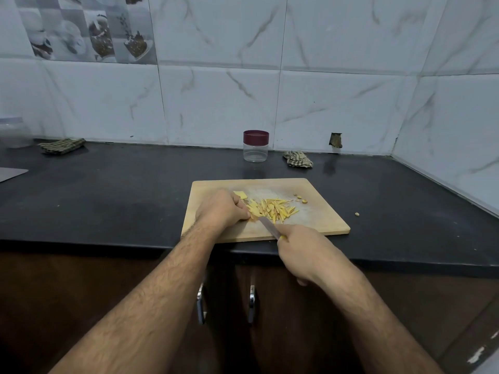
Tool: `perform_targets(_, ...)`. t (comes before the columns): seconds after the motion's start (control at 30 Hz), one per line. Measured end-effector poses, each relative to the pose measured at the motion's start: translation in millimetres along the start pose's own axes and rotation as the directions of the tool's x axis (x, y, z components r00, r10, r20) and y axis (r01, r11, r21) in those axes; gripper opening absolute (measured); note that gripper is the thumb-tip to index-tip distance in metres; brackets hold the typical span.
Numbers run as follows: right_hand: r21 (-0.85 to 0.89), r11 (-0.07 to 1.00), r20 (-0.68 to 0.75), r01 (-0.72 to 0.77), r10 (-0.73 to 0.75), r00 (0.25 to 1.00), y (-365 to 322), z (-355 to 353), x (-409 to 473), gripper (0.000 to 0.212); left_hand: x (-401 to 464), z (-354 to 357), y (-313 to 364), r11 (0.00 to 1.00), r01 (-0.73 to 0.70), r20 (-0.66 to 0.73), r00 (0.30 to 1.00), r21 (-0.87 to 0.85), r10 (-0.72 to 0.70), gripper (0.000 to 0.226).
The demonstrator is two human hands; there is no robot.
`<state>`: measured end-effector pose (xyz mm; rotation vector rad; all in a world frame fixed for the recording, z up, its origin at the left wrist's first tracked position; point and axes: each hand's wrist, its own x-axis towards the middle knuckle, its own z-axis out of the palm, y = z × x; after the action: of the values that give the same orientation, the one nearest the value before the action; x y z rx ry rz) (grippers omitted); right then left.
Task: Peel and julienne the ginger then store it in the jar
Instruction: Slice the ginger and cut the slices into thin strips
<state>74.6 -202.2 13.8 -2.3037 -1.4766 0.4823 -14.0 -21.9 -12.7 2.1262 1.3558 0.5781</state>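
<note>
I see my left hand resting on the board, its fingers curled under and pressing down on the uncut ginger slices at the left end of the pile. My right hand has its fingers wrapped tight round the yellow handle of the knife; the blade points up and left, its tip touching the slices just beside my left fingertips. To the right of the blade lies a loose heap of yellow strips, fanned out across the middle of the board. One flat piece sits just behind my left knuckles. A few peel bits lie near the board's far right, and one scrap is on the dark counter off the right edge. The jar, clear with a maroon lid on, stands upright behind the board near the tiled wall, well apart from the ginger. A crumpled cloth lies just right of it; another folded cloth is far left.
</note>
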Motion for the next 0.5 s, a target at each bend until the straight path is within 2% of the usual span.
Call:
perform_targets(0.23, 0.001, 0.999, -0.102, 0.04, -0.039, 0.994, -1, -3, 0, 0.057, -1, -1, 2, 0.999, 0.015, 0.0, 1.0, -0.037, -0.015, 0.018)
perform_targets(0.37, -0.008, 0.999, -0.152, 0.039, -0.04, 0.988, -3, 1, 1, 0.056, 0, -5, -5, 0.989, 0.039, 0.03, 0.999, -0.142, -0.035, 0.017)
perform_targets(0.5, -0.029, 0.999, -0.235, 0.031, -0.037, 0.971, -2, 5, 1, 0.038, -5, -6, -10, 0.983, 0.032, -0.021, 0.999, -0.179, -0.036, 0.024)
